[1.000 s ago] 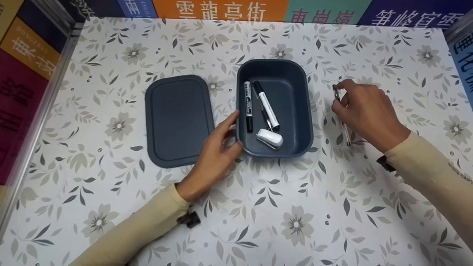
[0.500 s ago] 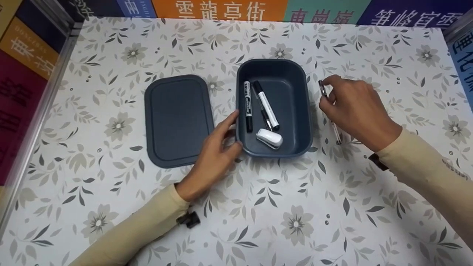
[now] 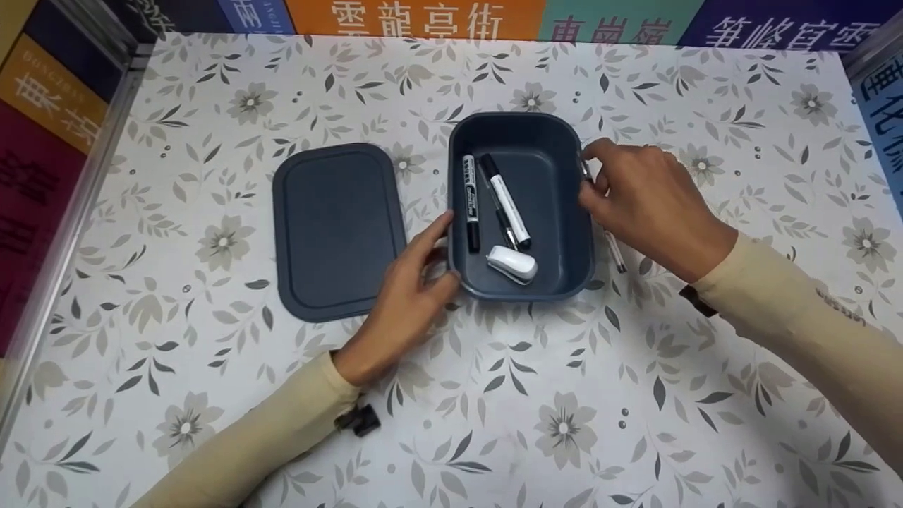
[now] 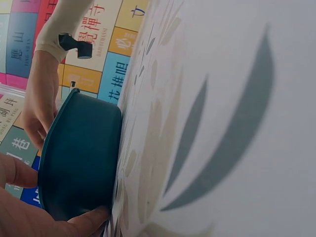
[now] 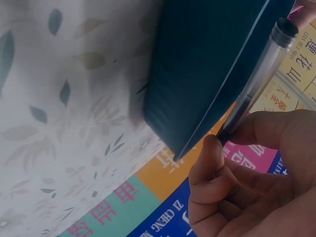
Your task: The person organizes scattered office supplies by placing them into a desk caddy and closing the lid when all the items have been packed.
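Observation:
My right hand [image 3: 649, 201] pinches a clear-barrelled pen [image 5: 259, 74] between thumb and fingers, slanting beside the right rim of a dark blue-grey box [image 3: 554, 204]. The pen's lower end [image 3: 616, 254] shows below the hand in the head view. At the box's left side, my left hand [image 3: 405, 300] rests with extended fingers and thumb against the outer wall. Inside the box lie a white-and-black marker [image 3: 470, 201], a second marker [image 3: 511, 212] with a thin pen [image 3: 504, 224] partly under it, and a small white rounded object [image 3: 513, 263].
A matching dark lid [image 3: 338, 229] lies flat left of the box, close to the left forearm. The table [image 3: 494, 437] has a floral cover. Coloured panels with large characters [image 3: 416, 20] stand along its back and sides.
My right hand has carried the pen leftward, from out on the table's right to the box's right rim. The left hand and the things in the box have stayed put.

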